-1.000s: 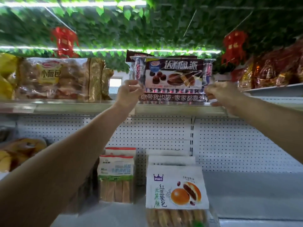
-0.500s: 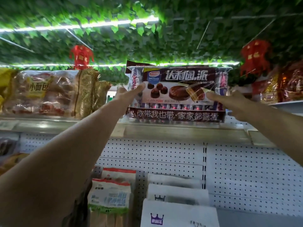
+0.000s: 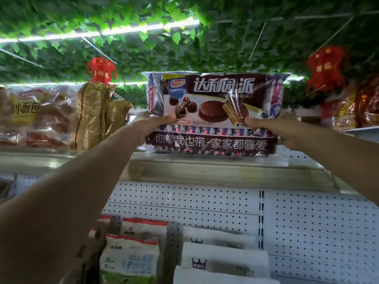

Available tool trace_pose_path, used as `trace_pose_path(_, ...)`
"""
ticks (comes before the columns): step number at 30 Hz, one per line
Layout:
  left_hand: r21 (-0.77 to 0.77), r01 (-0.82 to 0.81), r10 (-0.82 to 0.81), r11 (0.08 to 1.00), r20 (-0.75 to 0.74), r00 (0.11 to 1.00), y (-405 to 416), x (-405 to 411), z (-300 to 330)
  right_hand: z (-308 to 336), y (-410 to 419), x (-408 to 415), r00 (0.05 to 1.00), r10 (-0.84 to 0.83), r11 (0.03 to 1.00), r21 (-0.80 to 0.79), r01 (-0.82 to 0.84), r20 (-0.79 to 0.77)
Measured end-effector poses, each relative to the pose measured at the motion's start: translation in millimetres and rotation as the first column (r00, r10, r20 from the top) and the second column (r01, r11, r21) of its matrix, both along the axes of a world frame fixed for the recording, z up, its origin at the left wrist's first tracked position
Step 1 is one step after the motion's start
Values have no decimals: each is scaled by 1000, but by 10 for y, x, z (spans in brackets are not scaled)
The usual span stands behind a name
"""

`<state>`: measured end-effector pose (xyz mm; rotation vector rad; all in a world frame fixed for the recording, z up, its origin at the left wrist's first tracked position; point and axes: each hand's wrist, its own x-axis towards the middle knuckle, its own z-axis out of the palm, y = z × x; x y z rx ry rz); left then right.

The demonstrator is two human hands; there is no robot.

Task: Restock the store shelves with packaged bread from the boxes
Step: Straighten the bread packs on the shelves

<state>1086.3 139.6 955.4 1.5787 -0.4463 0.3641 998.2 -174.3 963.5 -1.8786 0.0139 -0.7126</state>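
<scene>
A large brown pack of chocolate pies (image 3: pixel 213 93) with white lettering stands upright on the top shelf (image 3: pixel 205 167), facing me. My left hand (image 3: pixel 151 126) grips its lower left side, thumb across the front. My right hand (image 3: pixel 268 128) grips its lower right side the same way. Both arms reach up from below. The pack's bottom edge sits at or just above the shelf's front lip; I cannot tell whether it touches.
Clear bags of small bread rolls (image 3: pixel 34 117) and gold-wrapped packs (image 3: pixel 96 115) fill the top shelf to the left. Red and gold bags (image 3: pixel 356 111) sit on a shelf at right. Below, white bread packets (image 3: pixel 131 257) and crown-marked bags (image 3: pixel 223 259) stand before white pegboard (image 3: pixel 307 222). Leafy garlands hang overhead.
Both hands went from flat against the pack's sides to gripping its lower corners with thumbs across the front. The pack now looks nearer and larger, and the view has tilted upward.
</scene>
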Motion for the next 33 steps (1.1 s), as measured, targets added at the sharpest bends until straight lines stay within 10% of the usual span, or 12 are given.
trace_pose_path(8,130,121,-99,984,-164,981,232,346,14,-18,27,106,980,145,986,-64,-155,-138)
trace_pose_path(16,64,239,-226,969,-169,959,205,381,13,159,-24,282,955,290,913,281,-294,57)
trace_pose_path(33,-5,-6,5,1000,-143,990,418,553,28,-54,64,504,978,208,959,-198,-205,-5)
